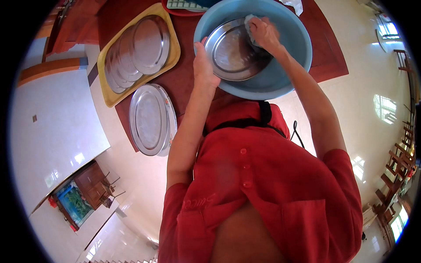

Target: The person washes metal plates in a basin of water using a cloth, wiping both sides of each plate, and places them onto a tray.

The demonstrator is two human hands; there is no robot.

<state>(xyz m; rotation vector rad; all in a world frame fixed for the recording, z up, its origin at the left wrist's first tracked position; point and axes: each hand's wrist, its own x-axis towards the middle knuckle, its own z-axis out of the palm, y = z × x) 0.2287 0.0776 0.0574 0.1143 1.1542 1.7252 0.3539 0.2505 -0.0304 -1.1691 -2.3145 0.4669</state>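
Over the basin (303, 61), left hand (205, 65) grasps plate (228, 52), right hand (265, 35) clutches cloth (249, 25); hard rubbing could knock plate loose.

An oval platter (232, 55) of shiny silvery metal lies within the outline of a round light-blue basin (302, 48), its inner face turned up toward the wearer. A broad smooth rim runs around its shallow middle, which carries pale, cloudy reflections, while its right part is dark. The left hand (205, 65) holds it by the left edge, at the basin's rim; whether the platter touches the basin underneath cannot be seen. A crumpled, pale bluish cloth (251, 30) is bunched beneath the right hand (265, 34), against the platter's upper right part, its far portion hidden by the fingers.
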